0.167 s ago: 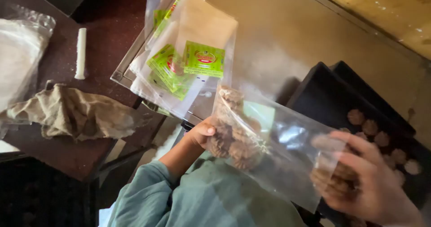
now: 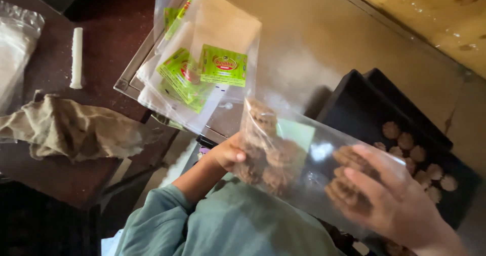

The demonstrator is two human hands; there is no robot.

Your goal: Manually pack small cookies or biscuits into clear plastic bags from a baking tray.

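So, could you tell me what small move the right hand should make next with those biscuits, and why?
Probably ease the right hand deeper into the clear bag and let go of its biscuits. They sit just inside the mouth, while the earlier pile lies at the far end, which the left hand grips.

We see a clear plastic bag (image 2: 298, 160) of brown biscuits, a pale green label inside. Behind it lies a stack of empty clear bags (image 2: 202, 58) carrying green labels (image 2: 223, 66) with red ovals. Far left, another clear bag (image 2: 15, 48), whitish.
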